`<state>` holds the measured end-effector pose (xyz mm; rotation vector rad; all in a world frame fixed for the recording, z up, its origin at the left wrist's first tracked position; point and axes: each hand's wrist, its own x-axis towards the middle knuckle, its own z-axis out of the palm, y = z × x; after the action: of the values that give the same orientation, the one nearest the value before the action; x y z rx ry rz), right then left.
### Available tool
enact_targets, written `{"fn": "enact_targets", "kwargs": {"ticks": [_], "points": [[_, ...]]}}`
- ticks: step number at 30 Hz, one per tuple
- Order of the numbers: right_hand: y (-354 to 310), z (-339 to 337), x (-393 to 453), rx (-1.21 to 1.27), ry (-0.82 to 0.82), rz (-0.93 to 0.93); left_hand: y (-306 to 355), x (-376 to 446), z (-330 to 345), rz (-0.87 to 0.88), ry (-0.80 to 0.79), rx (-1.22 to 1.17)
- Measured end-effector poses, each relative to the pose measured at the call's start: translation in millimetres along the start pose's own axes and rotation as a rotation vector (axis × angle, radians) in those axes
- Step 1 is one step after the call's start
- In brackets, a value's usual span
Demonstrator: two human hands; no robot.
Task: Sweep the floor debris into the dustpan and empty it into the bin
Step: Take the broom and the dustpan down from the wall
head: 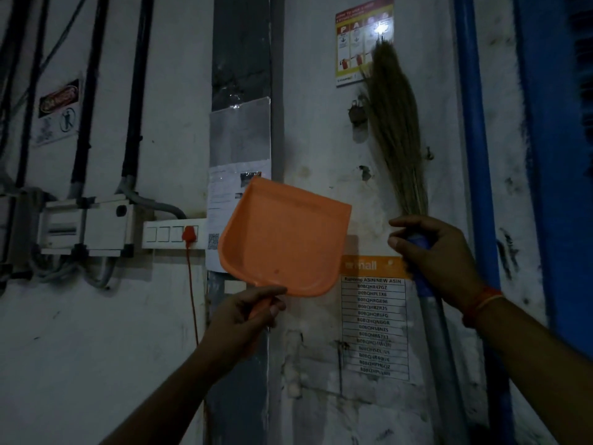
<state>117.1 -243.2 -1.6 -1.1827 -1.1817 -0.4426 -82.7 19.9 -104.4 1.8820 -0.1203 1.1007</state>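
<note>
An orange plastic dustpan (284, 239) is held up in front of the wall, its scoop pointing upward and tilted a little to the right. My left hand (244, 319) grips its handle from below. A grass broom (394, 130) stands upright against the wall on the right, bristles at the top. My right hand (439, 255) is closed around its blue handle just under the bristles; a grey shaft continues down below the hand. No floor, debris or bin is in view.
The white, dimly lit wall carries a grey switch box (86, 226), a switch strip with an orange plug and cord (190, 234), black conduits, a grey pillar with papers, a safety poster (364, 40) and a printed list (373, 326). A blue pipe (475, 155) runs down the right.
</note>
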Motion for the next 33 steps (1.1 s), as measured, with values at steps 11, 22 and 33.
{"fn": "enact_targets", "kwargs": {"ticks": [11, 22, 33], "points": [[7.4, 58.5, -30.2, 0.201, 0.001, 0.062, -5.6, -42.9, 55.4, 0.008, 0.180, -0.048], [8.2, 81.6, -60.0, 0.254, 0.001, 0.138, -9.4, -81.2, 34.5, 0.002, 0.262, -0.061], [-48.3, 169.3, -102.1, 0.380, -0.053, 0.202, 12.0, -188.5, -53.5, -0.099, 0.418, 0.000]]}}
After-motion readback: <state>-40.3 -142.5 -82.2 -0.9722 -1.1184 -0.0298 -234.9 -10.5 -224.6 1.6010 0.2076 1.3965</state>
